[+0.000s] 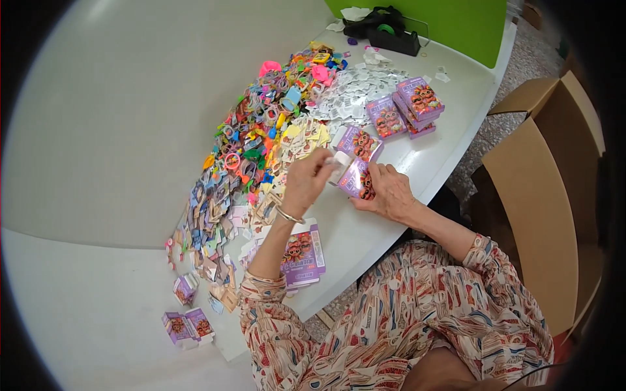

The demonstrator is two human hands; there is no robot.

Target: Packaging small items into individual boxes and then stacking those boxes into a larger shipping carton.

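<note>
My right hand (391, 193) grips a small purple cardboard box (356, 180) with cartoon figures, its white flap end turned toward my left hand. At that end my left hand (306, 180) has its fingers pinched together beside a whitish blur; whether that is a flap or a small packet I cannot tell. Just beyond lies another purple box (360, 143) with a white end showing. Below my left forearm rests a stack of flattened purple cartons (304, 254), partly covered by the arm.
A long heap of colourful small toys (251, 130) runs along the wall, beside white paper slips (358, 91) and cream cards (303, 138). Closed purple boxes (420, 101) are stacked at the right. A black tape dispenser (394, 42) stands far back; a large open carton (531, 195) is right of the table.
</note>
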